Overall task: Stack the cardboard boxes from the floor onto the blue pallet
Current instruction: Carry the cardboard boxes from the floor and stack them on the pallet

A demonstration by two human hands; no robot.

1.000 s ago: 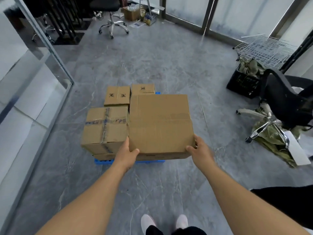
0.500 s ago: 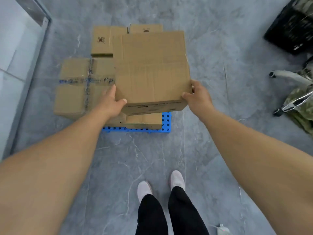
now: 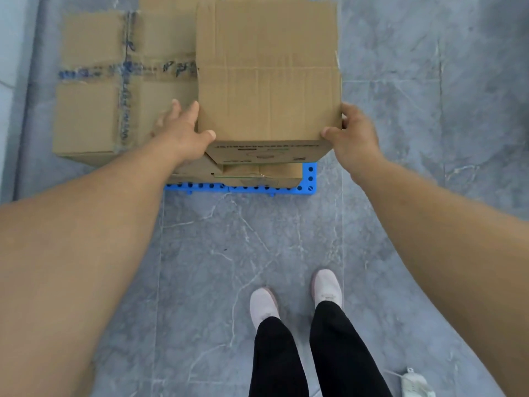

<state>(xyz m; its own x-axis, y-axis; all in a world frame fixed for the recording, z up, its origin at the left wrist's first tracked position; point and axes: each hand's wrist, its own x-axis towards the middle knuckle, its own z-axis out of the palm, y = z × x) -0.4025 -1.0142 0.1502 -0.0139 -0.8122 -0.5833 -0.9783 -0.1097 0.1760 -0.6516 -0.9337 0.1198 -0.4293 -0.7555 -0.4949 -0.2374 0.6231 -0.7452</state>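
A large plain cardboard box (image 3: 267, 73) sits on top of a lower flat box (image 3: 257, 174) over the blue pallet (image 3: 309, 179). My left hand (image 3: 183, 130) holds its near left corner, thumb on the front edge and fingers along the left side. My right hand (image 3: 349, 130) grips the near right corner with curled fingers. To the left stands a taped box (image 3: 114, 81) with blue-printed tape crossing its top. More cardboard shows behind it at the top edge.
Grey marble-look floor tiles (image 3: 229, 253) surround the pallet. My legs in black trousers and pale shoes (image 3: 326, 287) stand just in front of it. A pale wall or panel (image 3: 8, 53) runs along the left. A small white object (image 3: 415, 382) lies at bottom right.
The view has tilted further down and closer to the stack. The large box has come down over the pallet's right side, with both hands still at its near corners.
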